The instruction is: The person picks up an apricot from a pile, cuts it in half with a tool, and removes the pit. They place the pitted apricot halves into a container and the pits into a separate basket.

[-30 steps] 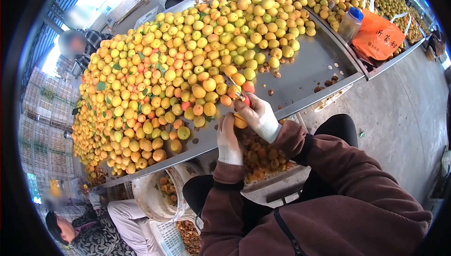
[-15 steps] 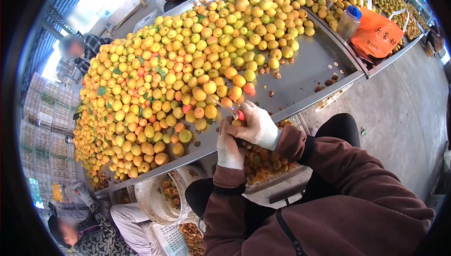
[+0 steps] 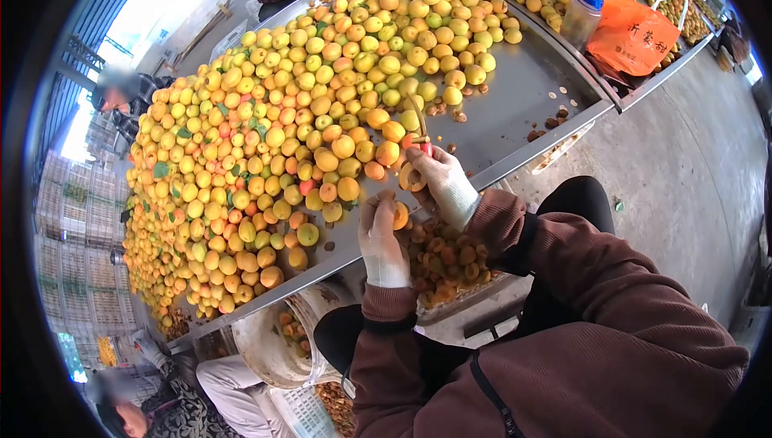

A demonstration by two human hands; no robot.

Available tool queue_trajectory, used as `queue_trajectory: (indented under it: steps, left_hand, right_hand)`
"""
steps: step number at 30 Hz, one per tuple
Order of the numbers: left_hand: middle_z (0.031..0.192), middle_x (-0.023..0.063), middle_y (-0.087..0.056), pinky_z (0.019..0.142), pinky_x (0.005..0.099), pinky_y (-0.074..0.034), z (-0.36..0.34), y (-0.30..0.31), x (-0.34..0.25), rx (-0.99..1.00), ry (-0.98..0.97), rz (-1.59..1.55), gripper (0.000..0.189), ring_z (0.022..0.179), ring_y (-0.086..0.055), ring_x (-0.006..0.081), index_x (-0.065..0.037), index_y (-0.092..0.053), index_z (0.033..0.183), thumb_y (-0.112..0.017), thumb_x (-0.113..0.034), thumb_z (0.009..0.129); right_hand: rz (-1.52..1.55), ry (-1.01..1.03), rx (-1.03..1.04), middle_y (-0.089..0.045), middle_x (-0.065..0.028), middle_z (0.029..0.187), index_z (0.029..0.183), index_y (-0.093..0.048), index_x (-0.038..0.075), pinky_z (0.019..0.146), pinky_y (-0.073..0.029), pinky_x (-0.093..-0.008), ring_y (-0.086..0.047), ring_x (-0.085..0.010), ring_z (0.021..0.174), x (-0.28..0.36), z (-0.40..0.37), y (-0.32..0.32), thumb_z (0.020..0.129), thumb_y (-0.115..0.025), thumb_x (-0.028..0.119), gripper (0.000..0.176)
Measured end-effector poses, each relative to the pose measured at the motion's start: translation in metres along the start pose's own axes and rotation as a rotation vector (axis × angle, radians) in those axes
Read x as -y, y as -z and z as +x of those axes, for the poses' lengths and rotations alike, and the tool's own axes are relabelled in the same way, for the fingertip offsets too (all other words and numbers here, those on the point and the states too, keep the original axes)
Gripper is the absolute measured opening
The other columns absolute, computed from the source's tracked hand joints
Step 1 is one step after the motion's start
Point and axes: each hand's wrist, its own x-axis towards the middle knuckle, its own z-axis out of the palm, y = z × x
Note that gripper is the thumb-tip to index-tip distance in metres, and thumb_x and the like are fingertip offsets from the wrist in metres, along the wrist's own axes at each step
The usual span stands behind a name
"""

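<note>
My left hand [image 3: 379,237], in a white glove, is closed on a cut apricot half [image 3: 400,215] that shows its orange inside. My right hand [image 3: 445,187], also gloved, grips a small red-handled knife [image 3: 427,148] with a thin, bent-looking metal end pointing up. At its fingertips it also has another apricot half [image 3: 411,177], with a hollow where the stone sat. Both hands are over the table's near edge, slightly apart. Beyond them lies a big heap of whole apricots [image 3: 265,140]. Below sits a crate of halved apricots [image 3: 446,265].
A steel table [image 3: 515,120] carries the heap, with pits and scraps near its edge. An orange bag [image 3: 631,36] and a blue-lidded jar [image 3: 581,20] stand at the right. A white bucket [image 3: 269,345] is below left. Other people sit around the table.
My hands have moved apart; they were together around one apricot. Each now has a half, and the knife has swung upward in my right hand. The view has shifted slightly.
</note>
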Motion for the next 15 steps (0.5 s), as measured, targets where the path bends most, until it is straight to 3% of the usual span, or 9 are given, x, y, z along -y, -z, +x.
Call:
queue_trajectory:
  steps: [3, 5, 7, 9, 13, 15]
  left_hand:
    - [0.096, 0.003, -0.059, 0.075, 0.025, -0.045, 0.003, 0.005, 0.012, -0.045, 0.0, -0.035, 0.034, 0.083, -0.054, 0.0108, -0.002, -0.056, 0.124, -0.055, -0.02, 0.096]
    - [0.098, 0.0017, -0.061, 0.077, 0.0233, -0.045, -0.001, -0.004, 0.008, 0.005, -0.157, 0.065, 0.038, 0.086, -0.055, 0.0093, -0.001, -0.054, 0.129, -0.059, -0.012, 0.093]
    - [0.101, 0.0017, -0.061, 0.077, 0.0212, -0.045, -0.001, -0.003, 0.006, 0.041, -0.144, 0.073, 0.041, 0.087, -0.055, 0.0079, -0.001, -0.055, 0.13, -0.061, -0.006, 0.09]
    - [0.099, 0.0014, -0.061, 0.077, 0.0203, -0.044, 0.004, 0.002, 0.015, 0.033, -0.274, 0.234, 0.038, 0.085, -0.054, 0.0075, -0.001, -0.057, 0.127, -0.061, -0.006, 0.09]
    - [0.1, 0.002, -0.06, 0.075, 0.0208, -0.045, 0.001, 0.004, 0.006, 0.007, -0.223, 0.177, 0.036, 0.083, -0.054, 0.0077, 0.0, -0.059, 0.125, -0.061, -0.006, 0.089]
    - [0.115, 0.0053, -0.061, 0.084, 0.0223, -0.049, 0.001, 0.006, 0.01, 0.12, -0.222, 0.168, 0.038, 0.094, -0.057, 0.0094, -0.002, -0.059, 0.126, -0.063, 0.0, 0.088]
  right_hand:
    - [-0.068, 0.031, 0.116, -0.055, 0.0002, 0.079, 0.105, -0.057, 0.003, 0.048, -0.04, -0.0213, -0.051, -0.0061, 0.059, -0.004, -0.005, 0.0, 0.096, -0.055, 0.039, 0.037]
    - [-0.16, 0.006, 0.073, -0.055, 0.0008, 0.079, 0.108, -0.057, 0.004, 0.05, -0.041, -0.0205, -0.051, -0.0057, 0.061, -0.005, -0.008, -0.002, 0.096, -0.057, 0.04, 0.038]
    - [-0.136, 0.075, 0.061, -0.057, -0.0008, 0.076, 0.101, -0.057, 0.002, 0.05, -0.039, -0.0217, -0.049, -0.0063, 0.058, -0.007, -0.009, -0.003, 0.094, -0.059, 0.038, 0.036]
    - [-0.184, 0.049, 0.1, -0.06, -0.001, 0.082, 0.104, -0.058, 0.001, 0.057, -0.043, -0.0221, -0.053, -0.0069, 0.067, -0.003, -0.011, -0.002, 0.095, -0.059, 0.035, 0.035]
    - [-0.182, 0.232, 0.167, -0.062, -0.0016, 0.089, 0.108, -0.059, 0.001, 0.066, -0.046, -0.0224, -0.056, -0.0073, 0.076, -0.019, -0.004, 0.003, 0.096, -0.059, 0.031, 0.033]
    - [-0.069, 0.138, 0.145, -0.064, -0.0029, 0.095, 0.112, -0.059, 0.0, 0.074, -0.048, -0.0232, -0.057, -0.0082, 0.084, -0.018, -0.008, 0.005, 0.097, -0.059, 0.03, 0.034]
